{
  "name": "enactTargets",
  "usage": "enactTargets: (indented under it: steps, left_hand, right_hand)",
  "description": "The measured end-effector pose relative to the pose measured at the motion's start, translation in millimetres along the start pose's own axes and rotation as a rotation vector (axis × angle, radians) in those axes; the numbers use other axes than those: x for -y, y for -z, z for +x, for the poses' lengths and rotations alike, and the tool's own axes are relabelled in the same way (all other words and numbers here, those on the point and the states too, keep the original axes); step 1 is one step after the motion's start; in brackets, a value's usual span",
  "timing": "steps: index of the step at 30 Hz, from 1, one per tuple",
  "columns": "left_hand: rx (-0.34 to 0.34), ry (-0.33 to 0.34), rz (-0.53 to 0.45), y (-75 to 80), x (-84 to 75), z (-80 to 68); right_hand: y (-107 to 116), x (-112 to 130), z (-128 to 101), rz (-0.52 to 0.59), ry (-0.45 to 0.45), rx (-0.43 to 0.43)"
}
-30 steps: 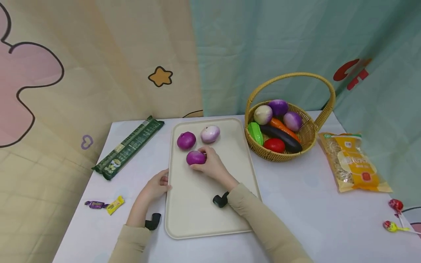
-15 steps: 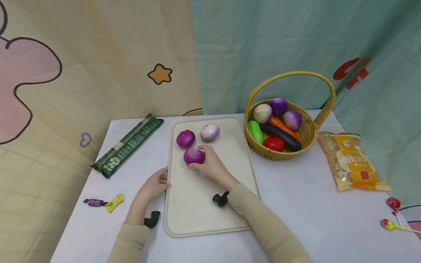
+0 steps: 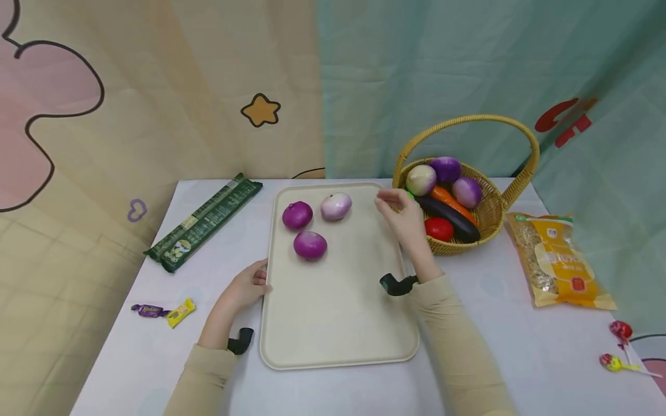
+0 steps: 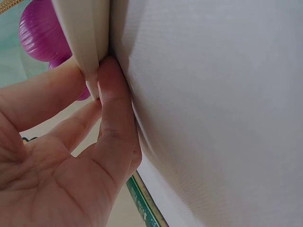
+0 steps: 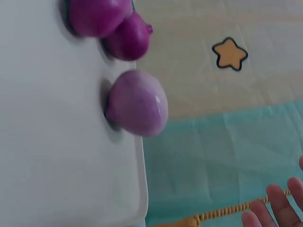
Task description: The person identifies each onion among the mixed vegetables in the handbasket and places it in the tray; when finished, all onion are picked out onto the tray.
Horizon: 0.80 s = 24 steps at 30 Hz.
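A cream tray [image 3: 338,300] lies on the white table. Three onions sit at its far end: a dark purple onion [image 3: 297,215], a pale onion [image 3: 336,206] and a purple onion [image 3: 310,244] nearer me. My left hand [image 3: 257,283] pinches the tray's left rim [image 4: 90,42] between thumb and fingers [image 4: 113,94]. My right hand [image 3: 395,203] hovers over the tray's far right corner, beside the wicker basket [image 3: 486,216], fingers relaxed and holding nothing. In the right wrist view its fingertips [image 5: 279,208] show empty, with the pale onion [image 5: 139,101] behind.
The basket holds onions, a carrot [image 3: 447,199], an aubergine [image 3: 450,215], a tomato [image 3: 439,229] and a green piece. A green packet [image 3: 205,222] and two candies [image 3: 163,312] lie at left. At right are a yellow bag [image 3: 559,260] and lollipops [image 3: 619,346].
My right hand has let go of the nearer purple onion, leaving it on the tray, and moved right towards the basket. The left hand keeps its hold on the tray rim.
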<state>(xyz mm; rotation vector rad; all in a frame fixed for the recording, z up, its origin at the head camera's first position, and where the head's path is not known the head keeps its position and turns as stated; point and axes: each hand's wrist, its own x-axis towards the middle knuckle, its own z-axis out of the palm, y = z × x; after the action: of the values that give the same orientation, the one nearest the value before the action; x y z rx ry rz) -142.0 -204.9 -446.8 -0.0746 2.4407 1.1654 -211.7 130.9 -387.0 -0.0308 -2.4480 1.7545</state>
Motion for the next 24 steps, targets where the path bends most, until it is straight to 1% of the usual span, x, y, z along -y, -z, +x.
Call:
enactTargets:
  steps: [2, 4, 7, 9, 11, 13, 16, 19, 22, 24]
  left_hand:
    - [0.000, -0.009, 0.001, 0.9, -1.5, 0.8]
    - [0.003, -0.009, 0.007, 1.3, -2.5, 0.6]
    - [0.003, -0.005, 0.012, 1.4, -2.0, 0.4]
    - [0.003, -0.007, 0.015, 1.1, -1.2, 0.6]
    - [-0.003, -0.008, 0.012, 1.3, -0.2, 0.5]
    - [-0.006, -0.014, 0.011, 1.1, 0.0, 0.4]
    - [-0.007, -0.016, 0.006, 0.0, 0.0, 0.3]
    - [-0.010, -0.010, -0.003, -1.1, -0.8, -0.7]
    - [-0.014, -0.003, -0.006, -1.5, -1.3, -1.1]
    - [-0.014, -0.001, -0.004, -0.9, -1.7, -1.1]
  right_hand:
    - [19, -4, 10, -0.014, 0.012, -0.092]
    - [33, -9, 19, -0.039, 0.010, -0.158]
    - [47, -21, 34, -0.083, -0.012, -0.258]
    - [53, -29, 43, -0.114, -0.041, -0.304]
    - [56, -37, 51, -0.128, -0.079, -0.316]
    - [56, -43, 59, -0.135, -0.117, -0.303]
    - [55, -50, 68, -0.144, -0.172, -0.294]
    - [52, -55, 76, -0.161, -0.222, -0.304]
    - [48, -58, 82, -0.168, -0.249, -0.310]
    - [46, -59, 84, -0.171, -0.252, -0.315]
